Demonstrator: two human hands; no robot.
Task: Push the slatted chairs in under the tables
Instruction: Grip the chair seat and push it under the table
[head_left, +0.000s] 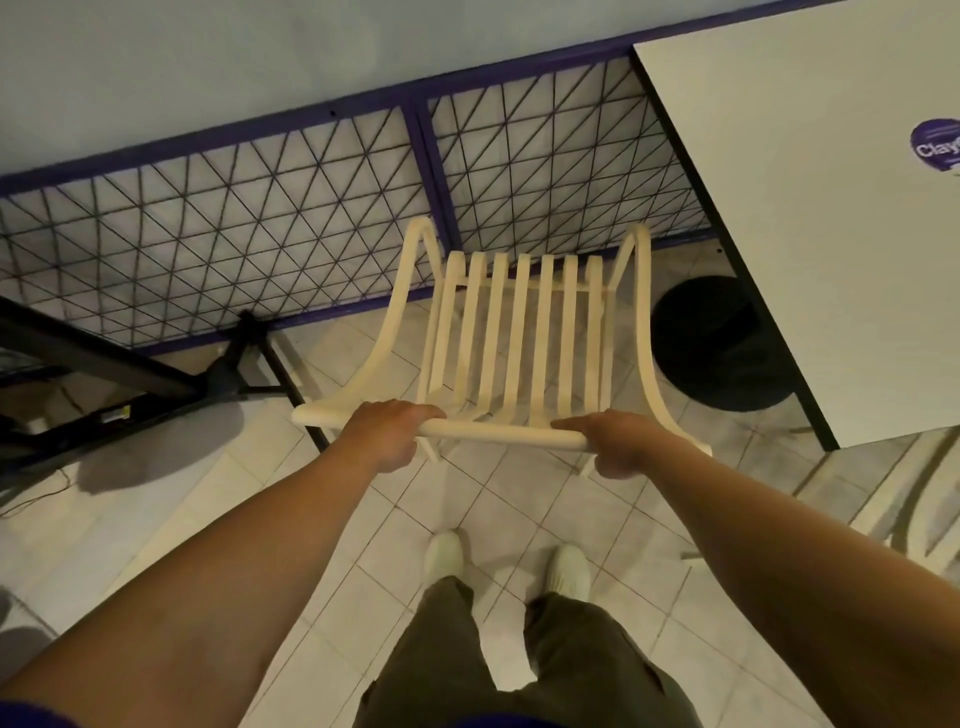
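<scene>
The slatted chair (519, 332) at centre frame has a smooth, cream, satin finish, either moulded plastic or painted wood; which one cannot be told. The counter (810, 218) at upper right has a smooth, white, matt laminate-like top with a dark edge band, carries a glossy purple sticker (937, 144), and stands over a matt black base (717, 348). The railing (437, 171) across the upper frame is purple-painted metal framing dark wire mesh, the floor (519, 499) is pale tile with a faint sheen, the trousers (447, 649) are matt olive cloth, and the shoes (569, 569) are white fabric.
</scene>
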